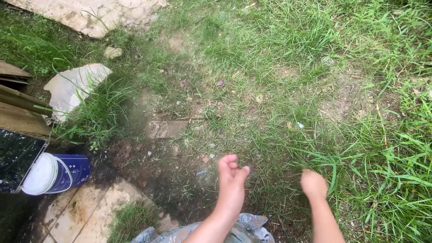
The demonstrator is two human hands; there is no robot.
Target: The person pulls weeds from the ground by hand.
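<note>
While the person bends over the grass (288, 90), two bare hands work low at a tuft (310, 164). I count two pale slabs (74, 85) and one blue tub (56, 173) lying at the left. The right hand (313, 184) is closed on the tuft, just above the soil; better to grip near the roots, I think. The left hand (231, 177) hangs half open, holding nothing.
</note>
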